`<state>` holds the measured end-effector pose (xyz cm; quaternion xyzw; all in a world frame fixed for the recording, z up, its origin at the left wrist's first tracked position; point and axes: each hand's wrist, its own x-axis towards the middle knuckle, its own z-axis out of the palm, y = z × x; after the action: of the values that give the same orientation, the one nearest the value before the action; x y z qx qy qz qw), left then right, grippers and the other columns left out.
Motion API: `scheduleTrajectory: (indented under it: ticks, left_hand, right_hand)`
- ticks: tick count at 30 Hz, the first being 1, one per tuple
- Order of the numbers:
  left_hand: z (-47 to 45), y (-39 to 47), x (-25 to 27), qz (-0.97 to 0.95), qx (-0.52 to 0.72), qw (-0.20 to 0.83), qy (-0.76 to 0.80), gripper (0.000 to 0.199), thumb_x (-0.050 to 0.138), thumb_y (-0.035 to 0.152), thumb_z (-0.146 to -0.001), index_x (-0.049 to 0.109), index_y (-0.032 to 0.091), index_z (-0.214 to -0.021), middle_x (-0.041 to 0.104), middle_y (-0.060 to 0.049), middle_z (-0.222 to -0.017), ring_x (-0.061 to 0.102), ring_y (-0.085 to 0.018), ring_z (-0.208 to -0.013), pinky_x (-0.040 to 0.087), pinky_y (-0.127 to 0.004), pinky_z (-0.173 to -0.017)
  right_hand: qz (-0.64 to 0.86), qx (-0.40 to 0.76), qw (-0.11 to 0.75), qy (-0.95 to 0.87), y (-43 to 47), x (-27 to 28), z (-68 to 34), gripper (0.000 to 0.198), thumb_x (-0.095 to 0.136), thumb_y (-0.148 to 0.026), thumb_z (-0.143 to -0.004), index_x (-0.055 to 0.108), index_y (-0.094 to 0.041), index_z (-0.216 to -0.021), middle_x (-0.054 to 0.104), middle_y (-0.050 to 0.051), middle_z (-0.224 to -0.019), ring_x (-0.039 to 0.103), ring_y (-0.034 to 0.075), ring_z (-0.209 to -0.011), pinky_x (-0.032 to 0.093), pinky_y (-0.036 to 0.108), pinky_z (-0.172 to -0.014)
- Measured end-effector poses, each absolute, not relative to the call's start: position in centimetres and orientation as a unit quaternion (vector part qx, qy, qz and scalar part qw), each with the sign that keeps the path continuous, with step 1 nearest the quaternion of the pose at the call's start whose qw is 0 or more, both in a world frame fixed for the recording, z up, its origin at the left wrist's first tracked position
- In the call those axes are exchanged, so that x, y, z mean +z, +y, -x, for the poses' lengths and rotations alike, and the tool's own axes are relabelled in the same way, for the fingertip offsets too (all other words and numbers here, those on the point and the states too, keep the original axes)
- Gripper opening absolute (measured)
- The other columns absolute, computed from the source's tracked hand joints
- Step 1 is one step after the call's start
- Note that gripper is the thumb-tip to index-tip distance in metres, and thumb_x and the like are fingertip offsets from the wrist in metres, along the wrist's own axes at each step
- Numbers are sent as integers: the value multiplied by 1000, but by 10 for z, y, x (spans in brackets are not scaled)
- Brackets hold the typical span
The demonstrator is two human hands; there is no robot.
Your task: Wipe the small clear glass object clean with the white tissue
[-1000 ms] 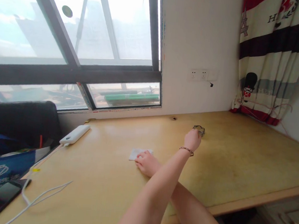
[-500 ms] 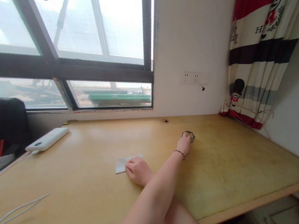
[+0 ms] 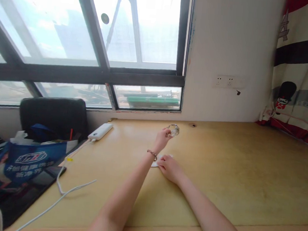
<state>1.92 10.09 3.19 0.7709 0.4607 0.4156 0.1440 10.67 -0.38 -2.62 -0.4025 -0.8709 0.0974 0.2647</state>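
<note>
A small round clear glass dish [image 3: 174,131] is gripped at its left rim by my left hand [image 3: 163,138], toward the far side of the table. A braided bracelet circles my left wrist. Whether the dish touches the tabletop I cannot tell. Nearer to me, my right hand [image 3: 169,166] rests on the table with its fingers bent and pressed onto a folded white tissue [image 3: 154,164]. My left forearm and right fingers hide part of the tissue.
At the left stand a white power bank [image 3: 100,131] with a white cable [image 3: 79,187], a dark chair [image 3: 54,115] and a blue bag [image 3: 31,158]. The wooden table [image 3: 232,172] meets the wall below a window. A curtain [image 3: 300,74] hangs at right.
My left hand has swung left with the glass dish, so my arms no longer cross. The view has turned left. My right hand stays on the tissue.
</note>
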Motion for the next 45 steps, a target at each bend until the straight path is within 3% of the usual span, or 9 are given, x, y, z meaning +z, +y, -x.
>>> scheduleTrajectory:
  ticks: [5,10,19,34,45]
  left_hand:
    - [126,97,10,-719,421,28,552,15,53,16,-68,59,15,-82,53,-3,-86,47,-9,-57,40,-24,-63]
    - [191,96,-20,-673,418,12,610,20,53,16,-65,61,14,-82,55,-6,-89,50,-11,-58,42,-26,-66]
    - [193,106,-25,-674,395,32,623,17,51,16,-64,61,17,-78,57,-7,-87,52,-20,-82,42,-31,-77]
    - [201,116,-33,-673,387,8,630,19,47,12,-68,59,14,-83,56,-8,-91,52,-19,-86,40,-29,-80]
    - [196,114,-32,-671,352,-20,652,23,47,9,-74,53,11,-96,51,-8,-97,48,-18,-95,37,-31,-86]
  right_hand:
    - [401,102,298,-860,-7,-23,-107,18,46,-21,-81,65,-20,-83,58,6,-86,51,15,-82,37,27,-73]
    - [406,119,311,-851,-9,-24,-110,19,46,-23,-81,65,-19,-80,59,5,-83,52,14,-80,38,26,-72]
    - [405,126,321,-847,-11,-23,-111,18,47,-21,-81,65,-20,-80,59,4,-84,52,15,-82,39,27,-75]
    - [410,142,318,-843,-10,-24,-110,18,47,-20,-81,65,-21,-80,60,5,-85,52,15,-81,40,27,-73]
    - [385,91,313,-863,-8,-27,-110,20,46,-23,-82,65,-21,-83,60,4,-87,51,15,-84,38,28,-77]
